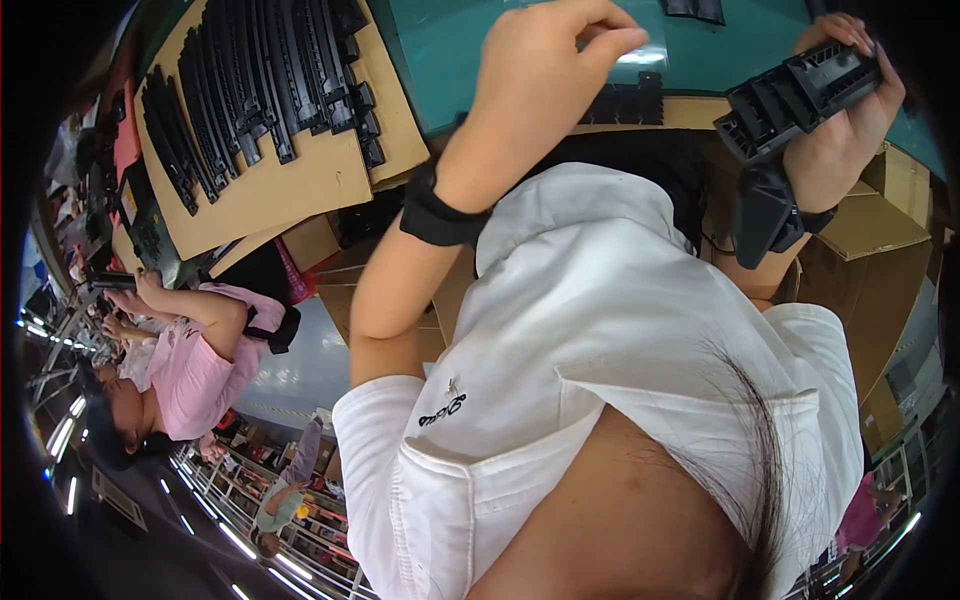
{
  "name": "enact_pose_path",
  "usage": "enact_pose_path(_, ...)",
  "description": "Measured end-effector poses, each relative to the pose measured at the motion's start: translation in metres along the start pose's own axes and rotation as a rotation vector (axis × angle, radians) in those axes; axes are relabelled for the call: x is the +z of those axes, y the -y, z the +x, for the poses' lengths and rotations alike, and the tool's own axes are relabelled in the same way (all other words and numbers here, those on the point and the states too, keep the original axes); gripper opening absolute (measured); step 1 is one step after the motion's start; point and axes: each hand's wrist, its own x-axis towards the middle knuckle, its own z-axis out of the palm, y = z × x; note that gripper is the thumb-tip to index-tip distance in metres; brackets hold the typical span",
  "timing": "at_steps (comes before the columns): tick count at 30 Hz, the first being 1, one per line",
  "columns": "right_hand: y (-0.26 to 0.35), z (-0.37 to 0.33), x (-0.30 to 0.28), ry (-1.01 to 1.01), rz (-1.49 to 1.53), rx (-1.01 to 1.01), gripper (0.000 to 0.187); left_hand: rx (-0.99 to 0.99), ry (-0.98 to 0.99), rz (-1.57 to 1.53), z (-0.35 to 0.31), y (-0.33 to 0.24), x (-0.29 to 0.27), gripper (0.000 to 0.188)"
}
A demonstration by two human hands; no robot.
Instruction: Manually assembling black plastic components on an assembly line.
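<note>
My right hand [845,130] is wrapped round a black plastic part [800,95] with ribbed, slotted sections, tilted at the right above the table edge. Its fingertips show over the top of the part. My left hand [550,55] is raised over the green table mat [440,60], apart from the black part. Its fingers are curled in and the thumb lies against them; whether anything small is between them is hidden. A black band [435,210] circles my left wrist, and a black device [765,215] is strapped at my right wrist.
On cardboard [270,205] at the left lie rows of long black plastic strips [240,80]. A dark toothed strip [625,100] lies near the table's edge. Cardboard boxes [860,270] stand at the right. A person in pink [200,350] works at the left.
</note>
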Motion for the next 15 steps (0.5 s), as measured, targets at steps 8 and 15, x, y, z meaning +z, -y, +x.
enact_pose_path(8, 0.039, 0.011, -0.026, -0.011, 0.008, -0.057, 0.02, 0.497, -0.397, 0.68, 0.024, 0.059, 0.073, 0.02)
enact_pose_path(15, 0.02, 0.017, -0.038, -0.002, 0.009, -0.062, 0.02, 0.622, -0.683, 0.491, 0.039, 0.086, 0.111, 0.014)
